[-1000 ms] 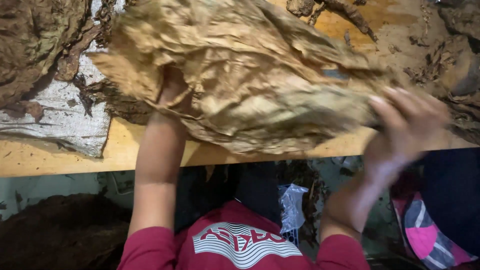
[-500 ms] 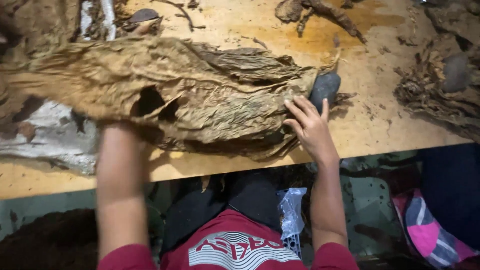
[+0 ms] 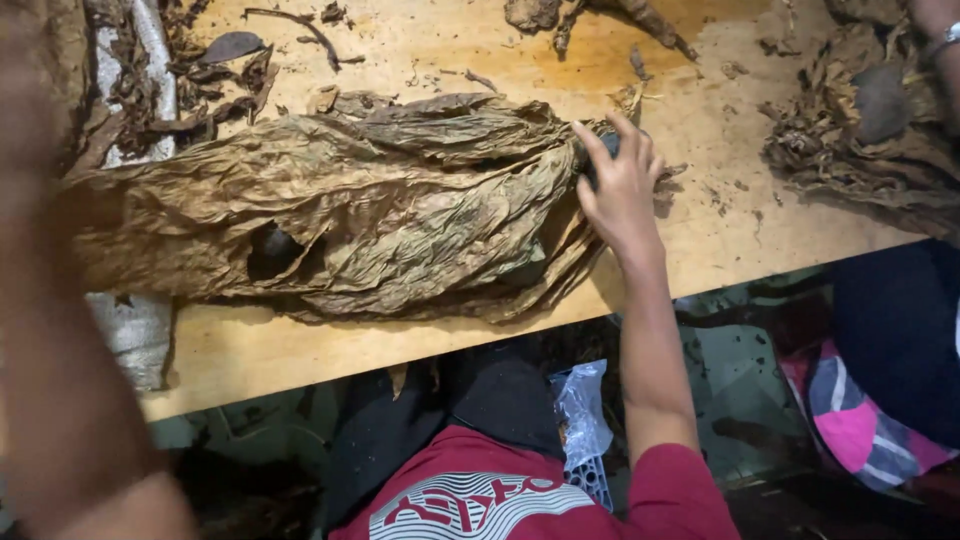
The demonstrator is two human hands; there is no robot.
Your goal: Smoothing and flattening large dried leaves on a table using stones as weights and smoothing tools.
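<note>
Leaf: a big dry tan leaf [image 3: 370, 215] lies flat and wrinkled across the desk [image 3: 700, 230], long way left to right, with a dark hole near its lower left.
Right hand: the right hand [image 3: 620, 185] presses on the leaf's right end, fingers [image 3: 600, 150] spread and released, lying over a dark stone [image 3: 603, 160] that peeks out under them.
Left hand: the left arm [image 3: 60, 400] sweeps up the left edge, blurred; the hand itself is out of view, so its fingers cannot be told.
Around: dark scraps [image 3: 200, 80] lie at the upper left, a heap of dry leaves [image 3: 860, 140] at the right, a white cloth [image 3: 135, 320] under the leaf's left end.
</note>
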